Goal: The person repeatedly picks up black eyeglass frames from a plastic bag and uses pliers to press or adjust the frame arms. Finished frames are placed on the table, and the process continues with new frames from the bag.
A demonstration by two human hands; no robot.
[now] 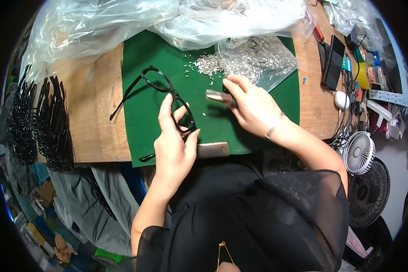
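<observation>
My left hand (173,146) is closed on a black eyeglass frame (161,89), with fingers and thumb at one rim. One temple stretches away to the left; the other shows partly below my hand. My right hand (255,105) is wrapped round a short tool (218,96) with a flat metal end pointing left toward the frame, not touching it. The tool's handle is mostly hidden, so its kind is unclear. Beyond it lie a pile of tiny silvery pieces (208,65) and a clear bag (265,56) full of them. A green mat (140,50) lies underneath.
A brown rough-faced block (213,150) sits at the mat's near edge. Many black frames (52,122) are stacked at left. Plastic sheeting (109,22) covers the wooden table's (93,109) far side. At right are a phone (333,62), cables, a white fan (359,153) and a black fan (369,192).
</observation>
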